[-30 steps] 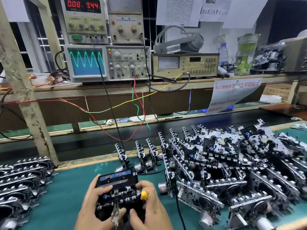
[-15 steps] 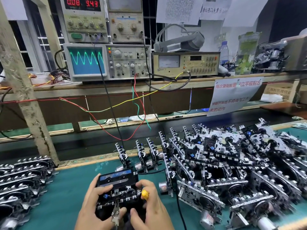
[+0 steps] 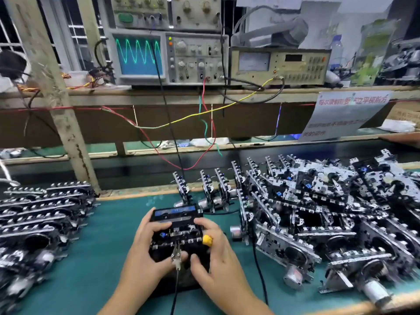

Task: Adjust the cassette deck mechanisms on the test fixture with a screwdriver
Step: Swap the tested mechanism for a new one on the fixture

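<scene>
Deck [image 3: 176, 226] on fixture: left hand [image 3: 145, 251] grips its side, steadying it; right hand [image 3: 216, 253] closes round yellow screwdriver [image 3: 207, 240], presumably tip at adjuster; scope [image 3: 138, 56] shows signal.

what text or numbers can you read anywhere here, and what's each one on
"每次录制前要…立平视前方": red top line on the hanging paper sign, middle characters blurred.
Lower lines of that sign: too blurred to read with confidence.
Oscilloscope panel labels: too small to read.
Meter unit markings: too small.
Cassette blue label: blurred, unreadable.
Papers pinned up top: no legible text.
</scene>
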Action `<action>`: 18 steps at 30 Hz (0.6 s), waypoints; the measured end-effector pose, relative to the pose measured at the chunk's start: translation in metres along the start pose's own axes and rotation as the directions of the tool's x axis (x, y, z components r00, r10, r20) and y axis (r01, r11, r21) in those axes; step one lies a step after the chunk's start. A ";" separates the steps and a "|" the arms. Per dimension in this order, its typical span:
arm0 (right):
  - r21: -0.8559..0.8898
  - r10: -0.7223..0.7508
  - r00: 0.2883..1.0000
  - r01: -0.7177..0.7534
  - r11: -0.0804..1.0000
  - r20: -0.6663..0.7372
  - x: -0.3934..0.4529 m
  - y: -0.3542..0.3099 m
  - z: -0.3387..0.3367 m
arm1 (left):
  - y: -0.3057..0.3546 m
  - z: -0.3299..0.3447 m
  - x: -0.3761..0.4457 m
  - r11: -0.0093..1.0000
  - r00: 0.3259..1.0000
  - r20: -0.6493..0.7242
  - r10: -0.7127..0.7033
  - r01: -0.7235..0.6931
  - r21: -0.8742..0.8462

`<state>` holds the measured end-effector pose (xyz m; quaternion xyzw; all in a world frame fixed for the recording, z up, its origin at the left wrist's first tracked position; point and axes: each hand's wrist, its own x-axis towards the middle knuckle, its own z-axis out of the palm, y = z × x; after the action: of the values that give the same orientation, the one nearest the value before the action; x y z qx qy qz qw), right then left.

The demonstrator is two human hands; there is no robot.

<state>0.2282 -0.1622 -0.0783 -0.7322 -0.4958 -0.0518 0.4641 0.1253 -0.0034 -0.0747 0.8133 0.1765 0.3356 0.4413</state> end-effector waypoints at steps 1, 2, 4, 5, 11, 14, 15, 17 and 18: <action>0.008 0.012 1.000 -0.012 1.000 0.000 -0.001 -0.001 -0.002 | 0.002 -0.005 -0.001 1.000 0.999 0.049 -0.014 0.014 -0.006; 0.014 0.027 1.000 -0.027 1.000 0.000 -0.001 -0.002 -0.004 | 0.003 -0.011 -0.001 1.000 0.994 0.110 -0.015 0.017 -0.018; 0.024 0.061 0.998 -0.061 0.998 -0.001 0.003 -0.005 -0.007 | 0.005 -0.023 0.001 1.000 0.976 0.217 -0.012 0.015 -0.012; 0.033 0.076 0.997 -0.076 0.997 -0.003 0.006 -0.006 -0.008 | 0.005 -0.029 0.003 1.000 0.968 0.250 -0.020 0.021 0.000; 0.004 0.124 0.988 -0.124 0.992 -0.090 0.024 -0.007 -0.008 | 0.010 -0.033 0.012 0.996 0.969 0.241 -0.050 0.029 0.088; 0.004 0.135 0.989 -0.135 0.991 -0.066 0.029 -0.007 -0.011 | 0.016 -0.032 0.021 0.985 0.974 0.224 -0.014 -0.025 0.171; -0.008 0.139 0.990 -0.139 0.990 -0.040 0.029 -0.007 -0.013 | 0.020 -0.031 0.025 0.977 0.975 0.224 0.005 -0.053 0.209; -0.038 0.143 0.989 -0.142 0.989 0.026 0.028 -0.009 -0.020 | 0.032 -0.031 0.039 0.944 0.969 0.246 0.010 -0.090 0.317; -0.034 0.156 0.986 -0.154 0.987 0.062 0.026 -0.010 -0.022 | 0.039 -0.032 0.048 0.917 0.962 0.273 -0.010 -0.100 0.387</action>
<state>0.2417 -0.1600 -0.0457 -0.7765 -0.4512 0.0008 0.4399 0.1364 0.0219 -0.0109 0.9276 0.1604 0.1894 0.2792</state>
